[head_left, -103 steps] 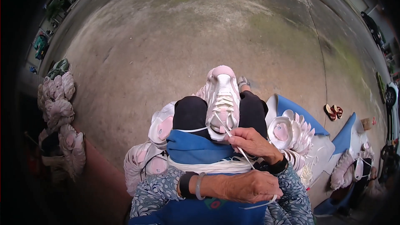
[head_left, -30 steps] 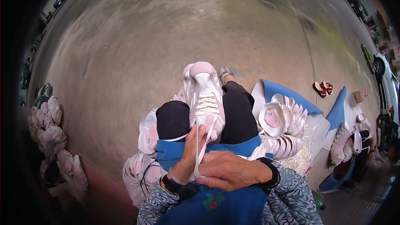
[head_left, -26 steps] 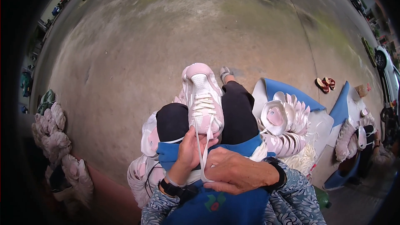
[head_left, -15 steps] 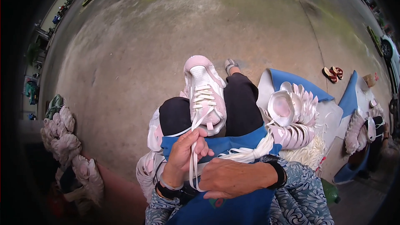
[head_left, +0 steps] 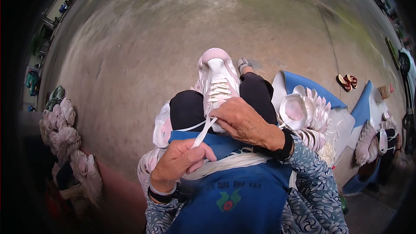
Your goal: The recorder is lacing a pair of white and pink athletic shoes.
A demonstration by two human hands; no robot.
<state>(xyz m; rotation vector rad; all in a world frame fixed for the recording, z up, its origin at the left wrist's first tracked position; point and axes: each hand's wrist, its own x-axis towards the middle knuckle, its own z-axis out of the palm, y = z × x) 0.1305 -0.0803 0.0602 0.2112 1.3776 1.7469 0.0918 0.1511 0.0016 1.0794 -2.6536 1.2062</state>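
A pair of red and tan sandals [head_left: 344, 82] lies on the concrete ground [head_left: 164, 56] near a white car [head_left: 404, 63].

Shoe [head_left: 218, 67] between knees [head_left: 186, 106]; lace bundle [head_left: 238, 161] across apron [head_left: 255, 186]; stacked uppers [head_left: 310, 106] at right; sandals [head_left: 345, 83] on ground [head_left: 164, 47], farther right

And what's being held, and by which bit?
White shoelace: the left grip has its loose length, the right grip pinches it close to the pink-and-white shoe.

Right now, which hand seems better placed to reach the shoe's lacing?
Probably the right hand: it covers part of the shoe, while the left hand grips the white lace nearer the apron.
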